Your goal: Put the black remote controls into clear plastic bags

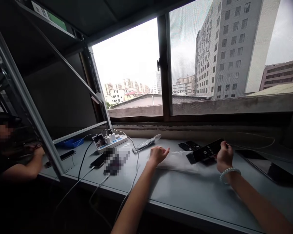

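My right hand (224, 156) grips a black phone (206, 150) by its right end and holds it a little above the grey table (185, 191); a white bead bracelet is on that wrist. My left hand (158, 154) hovers over a clear plastic bag (175, 161) lying flat on the table, fingers loosely curled with nothing in them. Two more dark phones (189, 145) lie just behind the held one.
A white power strip (111, 142) with chargers and trailing cables sits at the back left, next to a phone (97, 161) on a cable. Another plastic bag (146, 142) lies by the window. A dark tablet (268, 167) lies at right. A co-worker's arm (26, 165) rests at far left behind a metal shelf frame.
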Tool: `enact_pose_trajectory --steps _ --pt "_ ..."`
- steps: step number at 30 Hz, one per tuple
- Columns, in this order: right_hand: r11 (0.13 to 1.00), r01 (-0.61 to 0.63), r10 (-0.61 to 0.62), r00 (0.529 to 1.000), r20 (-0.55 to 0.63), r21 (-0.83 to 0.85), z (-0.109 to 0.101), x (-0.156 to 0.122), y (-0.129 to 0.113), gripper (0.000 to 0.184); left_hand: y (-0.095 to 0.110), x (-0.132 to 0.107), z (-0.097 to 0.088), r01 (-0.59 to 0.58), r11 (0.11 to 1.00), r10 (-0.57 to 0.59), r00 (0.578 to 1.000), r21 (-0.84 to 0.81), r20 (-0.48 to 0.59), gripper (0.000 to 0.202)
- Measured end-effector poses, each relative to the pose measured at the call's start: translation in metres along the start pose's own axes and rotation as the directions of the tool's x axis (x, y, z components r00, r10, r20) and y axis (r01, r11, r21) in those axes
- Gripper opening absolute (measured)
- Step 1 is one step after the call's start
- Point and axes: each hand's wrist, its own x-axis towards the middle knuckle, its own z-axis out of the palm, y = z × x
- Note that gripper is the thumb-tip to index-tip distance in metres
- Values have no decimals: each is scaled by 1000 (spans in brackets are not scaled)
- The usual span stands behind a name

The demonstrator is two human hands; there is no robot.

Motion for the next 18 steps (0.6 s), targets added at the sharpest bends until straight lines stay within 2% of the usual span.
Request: enact_pose_trajectory --steps 2,5,9,12,15,18 --pt "997 -53 56 996 -66 57 0 -3 -2 65 0 1 1 -15 1000 15 1000 -3 -17 53" --pt "984 -122 134 987 -88 128 0 -5 -3 54 1 1 1 -38 999 38 999 -17 -37 55" --pt "947 -181 218 969 -118 264 -4 0 -2 36 -1 1 -4 29 999 -30 997 -17 -65 58" --pt "893 -186 280 943 -183 410 -8 0 -5 22 -4 1 -7 67 998 -67 998 8 -19 57" --pt "859 -182 315 925 -213 479 -9 -7 -14 19 -6 1 -7 52 998 -54 997 24 60 46" --pt "863 -186 294 941 -169 469 -6 -16 -23 22 -4 1 -8 -24 1000 24 1000 -8 17 28"
